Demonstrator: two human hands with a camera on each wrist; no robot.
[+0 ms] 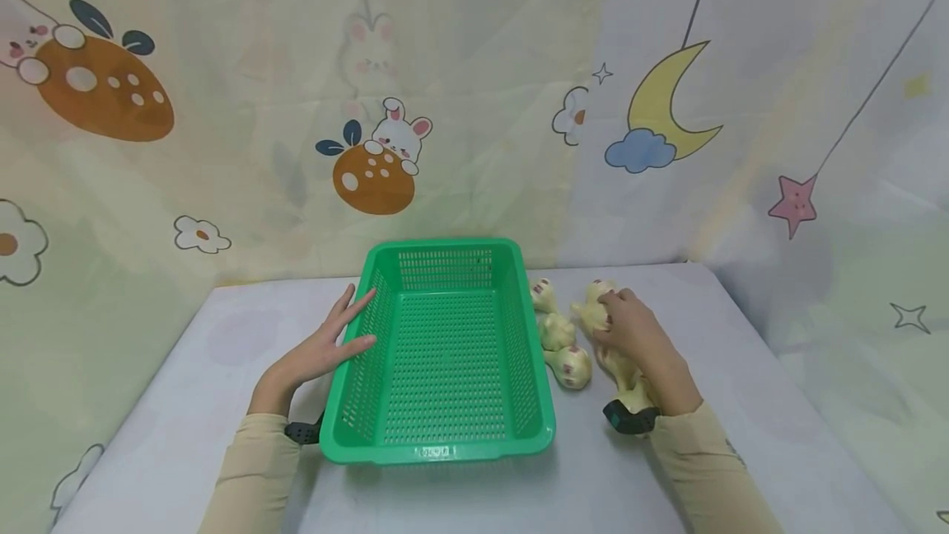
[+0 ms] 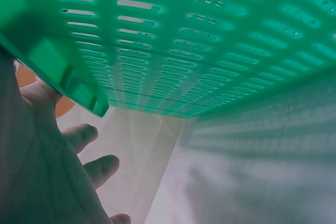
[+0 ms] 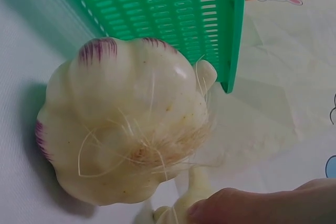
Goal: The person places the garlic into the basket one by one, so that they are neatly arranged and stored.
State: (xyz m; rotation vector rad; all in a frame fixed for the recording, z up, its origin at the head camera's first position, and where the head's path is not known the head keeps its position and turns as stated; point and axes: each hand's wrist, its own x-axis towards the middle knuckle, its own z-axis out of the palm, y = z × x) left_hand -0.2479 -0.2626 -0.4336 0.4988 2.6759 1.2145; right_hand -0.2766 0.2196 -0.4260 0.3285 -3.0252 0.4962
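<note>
A green basket [image 1: 445, 453] stands on the white table, with no item visible inside. My left hand [image 1: 319, 353] rests on its left rim, fingers spread; in the left wrist view the hand [image 2: 52, 166] is beside the basket's slotted wall [image 2: 157, 45]. To the right of the basket, my right hand [image 1: 641, 336] touches a garlic bulb [image 1: 596, 316] at the back, fingertips bent onto it. In the right wrist view a large garlic bulb [image 3: 121, 119] fills the middle, and a finger [image 3: 252, 205] presses a paler piece [image 3: 197, 195] at the bottom.
Several garlic bulbs [image 1: 573, 367] lie in a column against the basket's right side. More garlic [image 1: 619, 365] lies under and beside my right forearm. A patterned curtain [image 1: 474, 105] hangs behind the table [image 1: 437, 505].
</note>
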